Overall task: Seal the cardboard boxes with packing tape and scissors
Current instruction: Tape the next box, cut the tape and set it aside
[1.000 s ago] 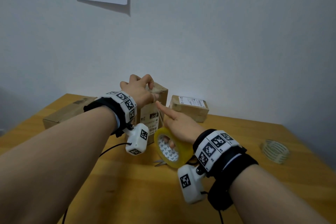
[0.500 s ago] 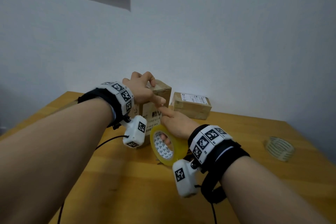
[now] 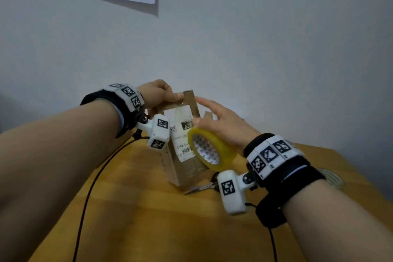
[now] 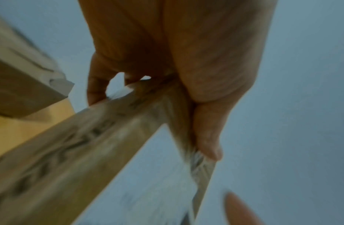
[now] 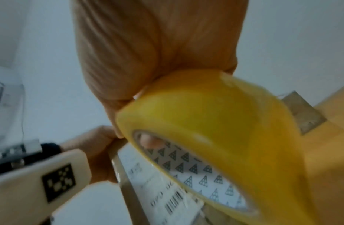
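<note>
A tall brown cardboard box (image 3: 185,168) with a white label stands on end on the table, tilted a little. My left hand (image 3: 157,93) grips its top edge, thumb on the near face; the left wrist view shows the fingers (image 4: 176,68) curled over the blurred box (image 4: 80,152). My right hand (image 3: 221,121) holds a yellow tape roll (image 3: 212,151) against the box's right side, a finger through the core (image 5: 147,140), index finger stretched to the box top. Scissors (image 3: 202,188) lie on the table under the right wrist, partly hidden.
A second small box (image 3: 209,115) sits behind the right hand, and a flat box (image 4: 22,91) lies to the left. Another tape roll (image 3: 331,176) lies at the table's right edge. A black cable (image 3: 93,181) crosses the wooden table (image 3: 148,219). The wall is close behind.
The box has come nearer and stands tilted under my left hand. My right hand with the tape roll has risen along the box's right side, its index finger now stretched at the top.
</note>
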`<state>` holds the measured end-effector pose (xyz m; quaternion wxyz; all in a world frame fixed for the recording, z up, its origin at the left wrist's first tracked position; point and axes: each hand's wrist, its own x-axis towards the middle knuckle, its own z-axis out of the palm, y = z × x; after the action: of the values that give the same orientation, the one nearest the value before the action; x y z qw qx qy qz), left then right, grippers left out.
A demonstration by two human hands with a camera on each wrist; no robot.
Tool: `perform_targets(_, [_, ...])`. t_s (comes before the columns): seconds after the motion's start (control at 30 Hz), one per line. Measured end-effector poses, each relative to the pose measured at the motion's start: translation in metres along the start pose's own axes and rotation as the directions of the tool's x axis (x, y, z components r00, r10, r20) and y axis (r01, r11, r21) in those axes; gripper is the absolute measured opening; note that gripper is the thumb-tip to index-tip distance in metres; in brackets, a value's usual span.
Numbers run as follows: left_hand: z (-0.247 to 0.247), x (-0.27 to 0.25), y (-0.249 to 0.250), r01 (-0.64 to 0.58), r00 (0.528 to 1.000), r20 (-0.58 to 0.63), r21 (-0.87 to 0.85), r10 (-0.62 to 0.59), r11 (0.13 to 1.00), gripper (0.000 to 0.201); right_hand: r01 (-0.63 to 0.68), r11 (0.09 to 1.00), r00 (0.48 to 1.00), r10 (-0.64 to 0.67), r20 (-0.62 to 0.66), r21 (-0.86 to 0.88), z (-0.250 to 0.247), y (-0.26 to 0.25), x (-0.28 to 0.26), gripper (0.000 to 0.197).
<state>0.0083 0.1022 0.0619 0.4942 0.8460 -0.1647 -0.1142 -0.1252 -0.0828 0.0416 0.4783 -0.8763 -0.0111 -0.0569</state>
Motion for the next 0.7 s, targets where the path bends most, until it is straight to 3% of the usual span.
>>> perform_targets(0.07, [0.002,0.002,-0.009,0.015,0.999,0.037,0.045,-0.017,0.999,0.046,-0.056,0.989,0.998,0.055,0.011,0.139,0.000,0.001,0.002,0.074])
perform_targets(0.13, [0.014,0.005,-0.027,0.032,0.999,0.000,0.144,-0.032,0.989,0.047,-0.137,0.977,0.991,0.136,0.016,0.165,0.010,0.008,0.004,0.079])
perform_targets(0.23, [0.028,0.012,-0.054,-0.007,0.992,-0.115,0.330,0.047,0.944,0.036,-0.189,0.948,0.980,0.200,-0.014,0.256,0.027,0.014,0.006,0.062])
perform_targets(0.33, [0.027,0.013,-0.066,-0.056,0.992,-0.078,0.461,0.104,0.886,0.037,-0.185,0.935,0.976,0.210,-0.052,0.301,0.032,0.009,0.014,0.053])
perform_targets(0.43, [0.028,-0.001,-0.065,-0.171,0.980,0.167,0.444,0.106,0.879,0.083,-0.192,0.931,0.975,0.218,-0.049,0.311,0.036,0.007,0.026,0.055])
perform_targets(0.5, [0.032,-0.008,-0.069,-0.171,0.955,0.288,0.359,0.066,0.918,0.103,-0.206,0.940,0.972,0.230,-0.056,0.272,0.042,0.010,0.033,0.056])
perform_targets(0.6, [0.035,-0.006,-0.081,-0.107,0.951,0.308,0.391,-0.020,0.914,0.124,-0.234,0.920,0.966,0.255,-0.027,0.315,0.052,0.013,0.038,0.051])
perform_targets(0.7, [0.035,0.002,-0.085,-0.057,0.954,0.294,0.350,-0.052,0.935,0.129,-0.247,0.897,0.965,0.263,0.009,0.366,0.059,0.015,0.039,0.051])
